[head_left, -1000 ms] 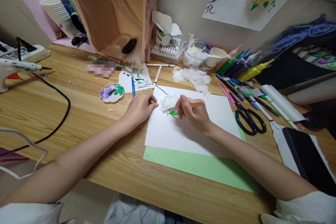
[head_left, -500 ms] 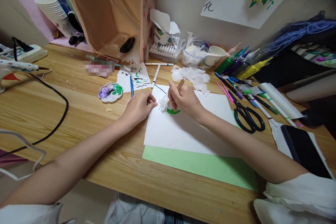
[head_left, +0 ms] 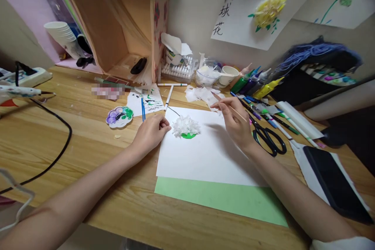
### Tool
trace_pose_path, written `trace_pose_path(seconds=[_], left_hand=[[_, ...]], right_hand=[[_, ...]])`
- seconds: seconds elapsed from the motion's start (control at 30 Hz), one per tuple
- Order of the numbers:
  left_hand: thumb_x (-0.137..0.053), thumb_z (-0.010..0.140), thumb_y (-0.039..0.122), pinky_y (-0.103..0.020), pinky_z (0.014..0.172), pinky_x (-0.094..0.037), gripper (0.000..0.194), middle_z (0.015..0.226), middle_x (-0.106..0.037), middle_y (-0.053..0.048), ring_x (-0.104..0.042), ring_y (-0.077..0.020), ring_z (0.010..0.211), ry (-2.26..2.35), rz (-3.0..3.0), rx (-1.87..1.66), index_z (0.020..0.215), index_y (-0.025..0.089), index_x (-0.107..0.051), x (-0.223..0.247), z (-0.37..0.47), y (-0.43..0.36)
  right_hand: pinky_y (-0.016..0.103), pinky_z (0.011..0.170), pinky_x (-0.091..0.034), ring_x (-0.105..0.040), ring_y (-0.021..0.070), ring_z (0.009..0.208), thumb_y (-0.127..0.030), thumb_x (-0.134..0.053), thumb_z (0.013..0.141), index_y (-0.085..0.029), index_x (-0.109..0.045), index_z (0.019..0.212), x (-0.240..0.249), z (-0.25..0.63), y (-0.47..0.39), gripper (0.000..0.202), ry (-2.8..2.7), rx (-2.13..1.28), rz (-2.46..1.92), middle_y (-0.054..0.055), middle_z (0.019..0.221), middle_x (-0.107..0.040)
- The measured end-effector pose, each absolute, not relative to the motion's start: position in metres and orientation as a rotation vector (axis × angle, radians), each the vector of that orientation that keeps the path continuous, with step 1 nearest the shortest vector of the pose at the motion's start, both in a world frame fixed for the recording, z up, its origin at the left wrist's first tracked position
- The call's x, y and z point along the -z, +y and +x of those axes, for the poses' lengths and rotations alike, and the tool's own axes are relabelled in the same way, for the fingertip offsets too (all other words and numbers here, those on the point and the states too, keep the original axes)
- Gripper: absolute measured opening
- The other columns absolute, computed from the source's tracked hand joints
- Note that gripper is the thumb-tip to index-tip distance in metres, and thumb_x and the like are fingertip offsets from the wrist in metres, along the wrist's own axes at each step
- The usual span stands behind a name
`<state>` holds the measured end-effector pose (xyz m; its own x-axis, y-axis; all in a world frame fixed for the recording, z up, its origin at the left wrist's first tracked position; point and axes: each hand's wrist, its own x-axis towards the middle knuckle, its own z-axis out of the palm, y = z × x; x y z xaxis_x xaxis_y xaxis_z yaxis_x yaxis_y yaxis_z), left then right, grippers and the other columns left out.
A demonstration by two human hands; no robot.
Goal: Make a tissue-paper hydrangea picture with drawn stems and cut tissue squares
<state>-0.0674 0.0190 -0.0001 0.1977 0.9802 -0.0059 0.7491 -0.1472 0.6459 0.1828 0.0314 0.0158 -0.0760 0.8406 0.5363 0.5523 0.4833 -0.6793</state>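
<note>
On a white sheet of paper (head_left: 202, 164) sits a fluffy white paper flower (head_left: 186, 125), with a patch of green paint (head_left: 188, 136) showing at its lower edge. My left hand (head_left: 152, 131) rests at the sheet's left edge, fingers curled in, thumb and fingertips touching near the paper's margin; I see nothing in it. My right hand (head_left: 236, 121) is raised above the sheet's right side, pinching a thin wooden stick (head_left: 239, 114). Beyond that hand lie torn white tissue pieces (head_left: 202, 95).
Green paper (head_left: 216, 201) lies beneath the white sheet. Black scissors (head_left: 269, 140), pens and a dark phone (head_left: 334, 179) are on the right. A paint palette (head_left: 119, 117), blue brushes (head_left: 143, 107) and a glue gun (head_left: 23, 91) with its cable are on the left.
My right hand has lifted off the flower and moved right with the stick, uncovering the white petals. My left hand stays at the sheet's edge. The camera view has tilted up.
</note>
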Motion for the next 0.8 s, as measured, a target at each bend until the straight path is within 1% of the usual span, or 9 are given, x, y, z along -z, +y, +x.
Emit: trace_pose_path(seconds=[0.03, 0.1, 0.17, 0.27, 0.4, 0.5, 0.6, 0.7, 0.8], left_hand=[[-0.055, 0.077, 0.025, -0.027, 0.062, -0.039, 0.009, 0.076, -0.065, -0.001, -0.058, -0.0167, 0.074, 1.609, 1.961, -0.583, 0.076, 0.019, -0.062, 0.000, -0.067, 0.019], [-0.053, 0.078, 0.026, -0.027, 0.063, -0.039, 0.010, 0.077, -0.065, -0.001, -0.059, -0.0171, 0.075, 1.613, 1.961, -0.582, 0.076, 0.019, -0.061, 0.000, -0.067, 0.020], [-0.052, 0.078, 0.026, -0.028, 0.064, -0.039, 0.012, 0.077, -0.065, -0.001, -0.059, -0.0174, 0.075, 1.616, 1.959, -0.577, 0.075, 0.019, -0.061, 0.000, -0.067, 0.020], [-0.051, 0.078, 0.027, -0.028, 0.064, -0.039, 0.013, 0.076, -0.065, -0.001, -0.058, -0.0172, 0.074, 1.621, 1.960, -0.573, 0.075, 0.019, -0.061, 0.000, -0.066, 0.020], [-0.051, 0.078, 0.028, -0.028, 0.064, -0.039, 0.014, 0.075, -0.064, -0.002, -0.058, -0.0177, 0.074, 1.626, 1.966, -0.586, 0.075, 0.019, -0.060, 0.001, -0.067, 0.020], [-0.050, 0.078, 0.029, -0.029, 0.065, -0.040, 0.015, 0.075, -0.065, -0.002, -0.058, -0.0187, 0.076, 1.628, 1.965, -0.589, 0.075, 0.019, -0.061, 0.001, -0.067, 0.020], [-0.050, 0.078, 0.029, -0.030, 0.065, -0.041, 0.015, 0.075, -0.065, -0.003, -0.058, -0.0195, 0.076, 1.587, 1.981, -0.609, 0.075, 0.019, -0.061, 0.001, -0.068, 0.019], [-0.049, 0.081, 0.031, -0.030, 0.064, -0.040, 0.017, 0.076, -0.065, -0.003, -0.058, -0.0197, 0.075, 1.579, 1.989, -0.611, 0.075, 0.019, -0.060, 0.000, -0.069, 0.018], [-0.042, 0.087, 0.035, -0.030, 0.065, -0.040, 0.026, 0.076, -0.064, -0.004, -0.057, -0.0198, 0.074, 1.645, 1.967, -0.675, 0.075, 0.019, -0.059, -0.001, -0.068, 0.018]], right_hand=[[0.029, 0.069, -0.044, -0.060, 0.0171, 0.079, -0.031, -0.043, 0.092, -0.020, -0.057, 0.090, -0.013, 0.188, 0.039, 0.018, -1.800, -0.360, -1.211, 0.004, 0.086, -0.064], [0.030, 0.070, -0.044, -0.061, 0.0190, 0.081, -0.027, -0.041, 0.092, -0.020, -0.057, 0.093, -0.008, 0.192, 0.055, 0.017, -1.942, -0.345, -1.245, 0.005, 0.089, -0.066], [0.031, 0.070, -0.043, -0.061, 0.0209, 0.081, -0.023, -0.043, 0.091, -0.019, -0.057, 0.092, -0.002, 0.190, 0.071, 0.015, -2.098, -0.281, -1.240, 0.008, 0.090, -0.067], [0.031, 0.072, -0.042, -0.059, 0.0228, 0.086, -0.016, -0.044, 0.088, -0.017, -0.057, 0.090, 0.007, 0.176, 0.092, 0.014, -2.284, -0.149, -1.147, 0.012, 0.091, -0.066], [0.028, 0.065, -0.038, -0.054, 0.0205, 0.075, -0.007, -0.042, 0.083, -0.016, -0.056, 0.081, 0.016, 0.155, 0.110, 0.017, -2.462, -0.014, -1.130, 0.009, 0.078, -0.063], [0.028, 0.062, -0.034, -0.050, 0.0189, 0.068, -0.002, -0.040, 0.079, -0.016, -0.054, 0.075, 0.018, 0.149, 0.115, 0.020, -2.488, 0.030, -1.128, 0.007, 0.070, -0.059], [0.028, 0.062, -0.035, -0.050, 0.0183, 0.067, -0.004, -0.044, 0.076, -0.017, -0.051, 0.072, 0.014, 0.150, 0.112, 0.016, -2.379, -0.034, -1.088, 0.006, 0.069, -0.057], [0.028, 0.066, -0.039, -0.054, 0.0175, 0.069, -0.010, -0.053, 0.075, -0.019, -0.050, 0.074, 0.002, 0.152, 0.099, 0.009, -2.122, -0.196, -1.054, 0.004, 0.072, -0.059], [0.029, 0.069, -0.044, -0.058, 0.0160, 0.071, -0.020, -0.061, 0.073, -0.020, -0.047, 0.072, -0.016, 0.153, 0.076, 0.014, -1.803, -0.465, -1.024, 0.001, 0.074, -0.060]])
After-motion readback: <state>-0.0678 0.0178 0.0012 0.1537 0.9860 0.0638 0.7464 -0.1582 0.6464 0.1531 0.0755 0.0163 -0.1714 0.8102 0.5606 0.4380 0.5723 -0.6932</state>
